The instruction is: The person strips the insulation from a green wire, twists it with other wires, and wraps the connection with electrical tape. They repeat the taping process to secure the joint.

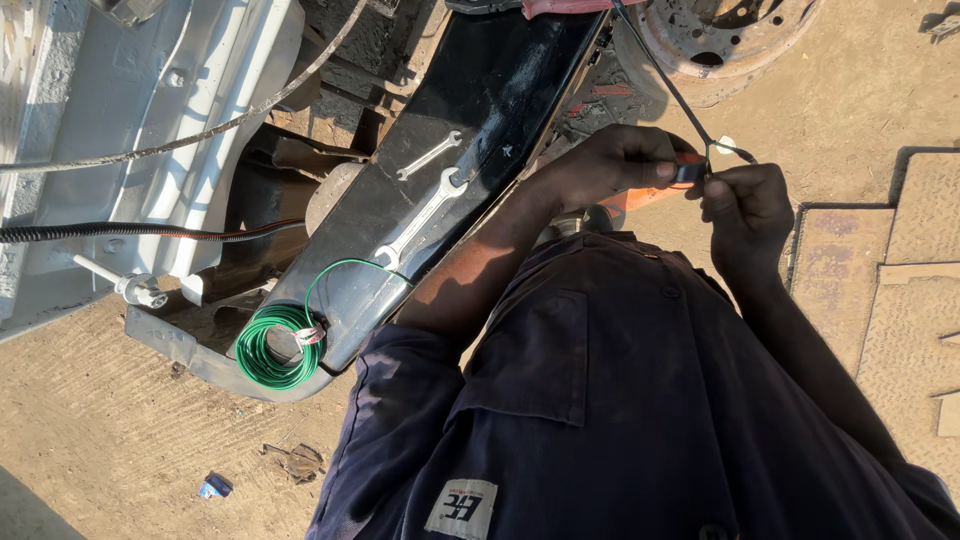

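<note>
Gripping a small orange-handled tool [672, 172] in our left hand [610, 165], we close its dark tip on a thin black wire [668, 85] that runs up toward a rusty wheel rim [720, 35]. Our right hand [745, 210] pinches the same wire just beside the tool, fingers curled shut. Well apart to the left, two wrenches [425, 200] lie on a black metal beam [500, 80], near a green wire coil [275, 345].
</note>
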